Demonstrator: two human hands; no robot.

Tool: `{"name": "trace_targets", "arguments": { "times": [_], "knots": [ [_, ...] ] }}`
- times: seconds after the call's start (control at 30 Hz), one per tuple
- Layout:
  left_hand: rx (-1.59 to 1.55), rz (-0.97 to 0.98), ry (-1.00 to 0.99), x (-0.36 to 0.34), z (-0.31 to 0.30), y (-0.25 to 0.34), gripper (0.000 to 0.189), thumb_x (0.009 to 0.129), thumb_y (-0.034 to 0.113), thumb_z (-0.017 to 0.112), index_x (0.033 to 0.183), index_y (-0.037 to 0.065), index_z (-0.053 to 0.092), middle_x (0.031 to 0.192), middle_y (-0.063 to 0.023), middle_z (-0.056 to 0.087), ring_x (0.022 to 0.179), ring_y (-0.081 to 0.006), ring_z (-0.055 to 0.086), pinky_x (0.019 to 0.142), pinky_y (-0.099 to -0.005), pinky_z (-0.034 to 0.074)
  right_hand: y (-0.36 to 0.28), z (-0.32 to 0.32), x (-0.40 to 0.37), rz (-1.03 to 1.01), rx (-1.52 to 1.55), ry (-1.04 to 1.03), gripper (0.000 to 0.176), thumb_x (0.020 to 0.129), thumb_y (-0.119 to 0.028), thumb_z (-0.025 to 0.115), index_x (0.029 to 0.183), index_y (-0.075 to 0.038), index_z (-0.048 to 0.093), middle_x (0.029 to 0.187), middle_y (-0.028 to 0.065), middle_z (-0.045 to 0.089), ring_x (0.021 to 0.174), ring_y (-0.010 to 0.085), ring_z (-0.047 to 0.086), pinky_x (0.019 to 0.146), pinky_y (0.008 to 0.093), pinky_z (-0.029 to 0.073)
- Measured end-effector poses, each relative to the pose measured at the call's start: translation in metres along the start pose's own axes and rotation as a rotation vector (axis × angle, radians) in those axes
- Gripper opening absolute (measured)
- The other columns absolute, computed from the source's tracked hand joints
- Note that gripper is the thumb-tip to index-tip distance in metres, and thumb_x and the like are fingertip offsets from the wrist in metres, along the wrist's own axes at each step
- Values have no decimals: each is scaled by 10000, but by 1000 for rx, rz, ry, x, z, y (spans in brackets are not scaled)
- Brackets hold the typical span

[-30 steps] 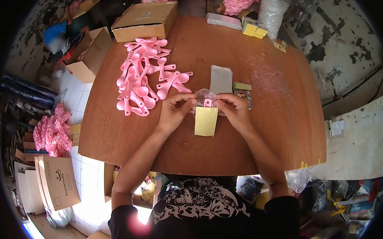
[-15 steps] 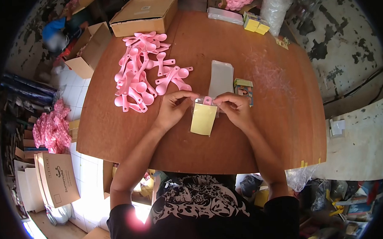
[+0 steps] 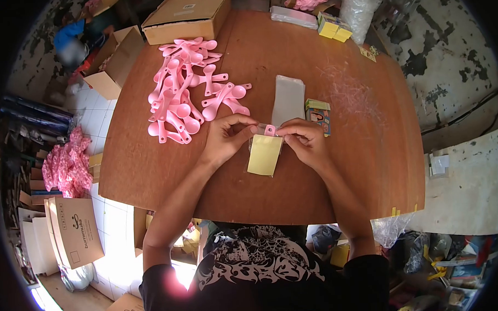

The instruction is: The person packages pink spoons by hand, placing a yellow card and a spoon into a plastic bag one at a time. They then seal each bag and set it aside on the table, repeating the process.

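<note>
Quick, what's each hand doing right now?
Left hand: closed, pinching one top corner of the clear bag.
Right hand: closed, pinching the opposite top corner.

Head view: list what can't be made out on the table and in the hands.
Head view, all:
Rest of the pink handle in the clear bag: behind the yellow card.
Card's far side: turned away.
Lowest pink spoons: under others.
Small lettering on the printed stack: too small.
Contents of the carton: closed lid.
</note>
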State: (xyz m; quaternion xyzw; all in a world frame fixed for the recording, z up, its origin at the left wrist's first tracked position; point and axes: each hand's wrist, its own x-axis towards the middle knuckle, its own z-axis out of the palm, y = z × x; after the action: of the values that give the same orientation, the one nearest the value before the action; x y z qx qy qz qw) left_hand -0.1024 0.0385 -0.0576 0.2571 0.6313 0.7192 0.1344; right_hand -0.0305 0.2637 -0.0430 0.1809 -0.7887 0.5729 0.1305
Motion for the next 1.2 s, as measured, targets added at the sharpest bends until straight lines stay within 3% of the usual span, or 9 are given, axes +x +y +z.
{"name": "trace_targets", "arguments": {
  "times": [0.43, 0.53, 0.63, 0.77, 0.83, 0.93, 1.0, 1.1, 1.2],
  "knots": [
    [-177, 55, -78, 3, -9, 9, 285, 896, -18, 658, 1176, -20, 603, 1023, -76, 686, 947, -127, 652, 806, -254, 535, -10, 15, 1, 8, 144, 42, 244, 784, 112, 728, 988, 34, 620, 1052, 85, 566, 896, 151, 660, 762, 241, 584],
    [-20, -116, -273, -8, -13, 40, 428, 886, 138, 728, 1261, -2, 573, 1056, -79, 684, 955, -120, 640, 842, -272, 519, -23, 17, -1, 2, 195, -2, 240, 790, 114, 721, 990, 30, 619, 1058, 86, 562, 900, 149, 657, 760, 245, 581],
    [1, -261, -313, -41, -12, 73, 321, 857, 147, 761, 1133, 12, 669, 950, -55, 722, 847, -59, 631, 750, -243, 520, -44, 10, 0, 11, 329, -99, 212, 810, 106, 705, 987, 31, 618, 1038, 91, 577, 874, 157, 664, 747, 256, 572],
    [352, -211, -450, -132, -51, 106, 209, 799, 137, 811, 959, 24, 740, 733, 12, 713, 678, -19, 588, 594, -226, 469, -53, -21, 9, 55, -203, -60, 90, 827, -56, 743, 894, -14, 700, 813, 54, 694, 667, 120, 656, 578, 253, 510],
    [387, -318, -500, -195, -92, 75, 310, 757, 127, 838, 1021, 13, 724, 793, -33, 721, 704, -68, 629, 634, -242, 500, -38, -35, 16, 115, -401, -22, 88, 800, -73, 742, 866, -26, 708, 792, 70, 698, 653, 156, 660, 575, 278, 489],
    [64, -529, -181, -249, -106, 62, 362, 692, 78, 856, 1006, -23, 709, 857, -101, 728, 751, -115, 683, 667, -248, 528, -42, -49, 35, 112, -646, -228, 101, 777, -65, 745, 861, -20, 714, 810, 73, 687, 709, 173, 663, 627, 295, 505],
    [654, -912, 89, -291, -136, 29, 457, 720, 136, 820, 1131, 1, 671, 996, -144, 720, 890, -210, 699, 756, -299, 552, -33, -51, 41, 80, -701, -273, 102, 758, -110, 744, 833, -45, 725, 791, 77, 699, 681, 200, 657, 637, 325, 500],
    [1034, -1077, -18, -313, -134, 23, 526, 743, 212, 780, 1210, 25, 626, 1064, -161, 705, 976, -275, 688, 801, -337, 558, -26, -48, 47, 141, -765, -379, 126, 743, -167, 740, 812, -63, 733, 787, 84, 711, 685, 236, 656, 670, 355, 499],
    [669, -1023, -97, -274, -105, 47, 398, 844, 156, 686, 1216, 35, 614, 1032, -137, 711, 941, -258, 705, 814, -340, 564, -16, -47, 46, 173, -812, -429, 129, 754, -171, 719, 802, -52, 726, 788, 88, 708, 728, 252, 654, 700, 361, 502]
  ]
}}
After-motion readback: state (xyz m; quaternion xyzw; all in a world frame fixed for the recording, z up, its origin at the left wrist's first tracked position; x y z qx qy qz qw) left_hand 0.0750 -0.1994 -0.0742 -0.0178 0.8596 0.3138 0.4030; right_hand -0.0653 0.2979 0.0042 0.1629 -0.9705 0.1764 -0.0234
